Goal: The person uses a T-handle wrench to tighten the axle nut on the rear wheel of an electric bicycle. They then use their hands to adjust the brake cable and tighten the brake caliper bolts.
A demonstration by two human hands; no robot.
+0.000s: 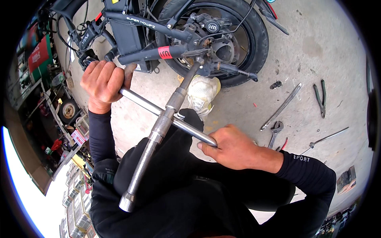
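Observation:
A long metal cross wrench [162, 122] lies between my hands, its sliding crossbar passing through the middle of the socket shaft. My left hand [104, 81] is wrapped around the crossbar's upper left end. Around the lower right end my right hand [229, 147] is closed, thumb along the bar. The shaft's far end meets a nut [199, 60] by the rear wheel hub of a black electric bike. Its other end, a wide socket [127, 201], points back toward my lap. The rear wheel [260, 47] stands on the concrete, with a white shoe [203, 93] just before it.
On the concrete at right lie a metal bar [281, 107], green-handled pliers [320, 99], an adjustable wrench [274, 133] and a thin T-shaped rod [327, 137]. Cluttered shelves and a small wheel [69, 110] stand at far left. The bike's battery box [126, 37] is beside the frame.

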